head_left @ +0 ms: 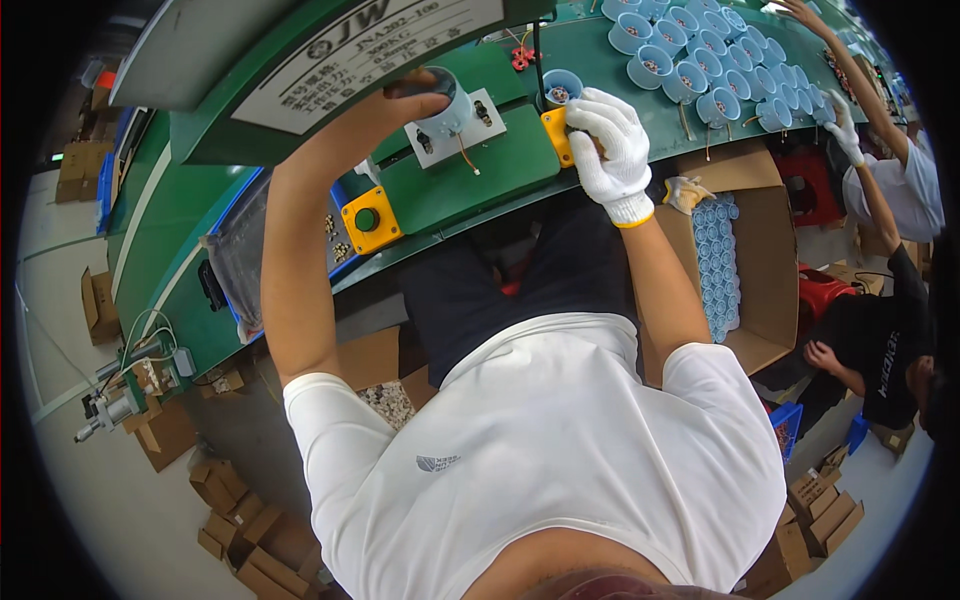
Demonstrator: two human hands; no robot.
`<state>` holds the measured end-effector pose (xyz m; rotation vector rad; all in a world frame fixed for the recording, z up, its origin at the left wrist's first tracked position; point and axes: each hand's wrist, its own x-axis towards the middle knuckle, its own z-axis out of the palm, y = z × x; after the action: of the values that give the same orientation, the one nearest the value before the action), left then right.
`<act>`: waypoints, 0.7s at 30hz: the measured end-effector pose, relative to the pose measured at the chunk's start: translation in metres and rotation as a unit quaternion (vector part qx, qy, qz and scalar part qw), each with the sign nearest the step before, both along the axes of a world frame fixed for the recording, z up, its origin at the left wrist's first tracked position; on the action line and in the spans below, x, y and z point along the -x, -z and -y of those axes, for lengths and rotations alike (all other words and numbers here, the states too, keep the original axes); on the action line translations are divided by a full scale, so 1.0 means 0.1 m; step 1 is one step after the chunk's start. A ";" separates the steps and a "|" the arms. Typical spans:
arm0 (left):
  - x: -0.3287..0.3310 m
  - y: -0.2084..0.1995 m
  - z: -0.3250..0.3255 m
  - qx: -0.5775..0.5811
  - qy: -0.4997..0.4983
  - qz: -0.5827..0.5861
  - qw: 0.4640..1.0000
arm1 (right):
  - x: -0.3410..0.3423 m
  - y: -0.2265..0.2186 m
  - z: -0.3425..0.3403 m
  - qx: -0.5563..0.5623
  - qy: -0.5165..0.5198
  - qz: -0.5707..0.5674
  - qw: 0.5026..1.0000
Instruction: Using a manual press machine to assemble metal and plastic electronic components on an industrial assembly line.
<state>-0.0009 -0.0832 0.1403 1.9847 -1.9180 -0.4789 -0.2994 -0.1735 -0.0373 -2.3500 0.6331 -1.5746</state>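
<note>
Near 12 o'clock on the green bench (588,60), a light-blue cup (448,118) sits on the metal plate (442,153), wire lead (467,157) hanging toward the wearer. Bare left hand (408,104) grips it near the rim, reaching in from the 10 o'clock side under the green machine head (235,146); probably steadying it. Some fingers hidden.

Gloved right hand (612,155) at 1 o'clock: fingers bent beside the right yellow button box (556,138); can't tell if pressing or holding anything. Left yellow button box (385,237) at 10 o'clock, green button (368,219) uncovered. Boxes flank the plate, presumably one per hand.

Counts: 1 cup on plate, 1 second cup (562,79) just beside right hand, small parts inside. 2 button boxes. 2 black fixings (482,113) showing on plate. Standing cups (709,61), 1–2 o'clock: twenty-odd, some cut off, no exact count; likely packed close to save space. Nested cups (716,265) in carton (770,260), 3 o'clock: too many to count. 1 loose glove (688,194) by carton.
</note>
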 end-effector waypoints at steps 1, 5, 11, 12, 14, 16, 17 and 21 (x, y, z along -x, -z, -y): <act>0.03 -0.02 -0.10 0.035 -0.028 -0.048 0.998 | 0.02 0.00 0.00 0.003 0.004 -0.001 1.000; -0.30 0.89 -0.85 0.227 -0.068 -0.116 0.965 | 0.05 0.00 0.00 0.013 -0.016 0.013 1.000; -0.16 1.61 -1.61 0.366 -0.161 0.041 0.916 | -0.14 -0.12 -0.06 0.043 -0.014 -0.005 0.999; -0.14 1.59 -1.58 0.326 -0.204 -0.020 0.923 | -0.13 -0.12 -0.08 0.041 0.011 -0.025 0.999; -0.18 1.32 -1.46 0.334 -0.099 0.133 0.928 | -0.11 -0.11 -0.07 0.034 0.022 -0.050 0.998; -0.30 1.19 -1.51 0.300 -0.088 0.086 0.946 | -0.07 -0.01 -0.04 -0.036 0.004 -0.046 0.998; -0.39 1.18 -1.54 0.272 -0.060 0.027 0.960 | -0.07 0.06 -0.06 -0.106 -0.048 0.024 0.993; -1.43 1.46 -1.77 0.211 -0.240 0.034 0.947 | -0.05 0.16 -0.07 -0.190 -0.106 0.115 0.969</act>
<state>0.1417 0.0941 -0.0062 2.0800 -1.3446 0.1245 -0.2946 -0.1666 -0.0535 -1.8578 0.5519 -1.4505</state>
